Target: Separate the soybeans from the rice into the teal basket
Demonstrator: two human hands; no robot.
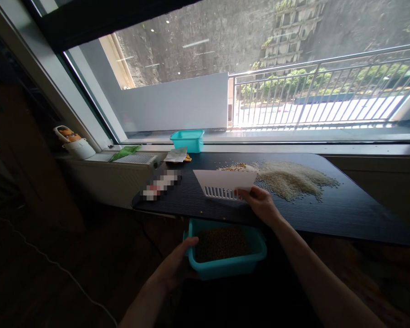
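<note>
My left hand (pixel 175 266) grips the left rim of a teal plastic tub (pixel 256 253), held just below the front edge of the dark table (pixel 345 212). The tub is filled with small brownish-green beans (pixel 222 243). Fingers of my right hand (pixel 261 202) are closed on the lower right corner of a white slotted plastic basket (pixel 225 183), which rests tilted on the table. Beyond the basket lies a spread heap of white rice (pixel 292 178), with a small patch of yellowish grains (pixel 235 167) at its left end.
A second teal tub (pixel 187 140) stands on the window sill behind the table, beside a white packet (pixel 176 156). A radiator (pixel 136 159) and a white pot holding orange things (pixel 73 142) sit to the left. A white cable (pixel 54 266) crosses the dark floor.
</note>
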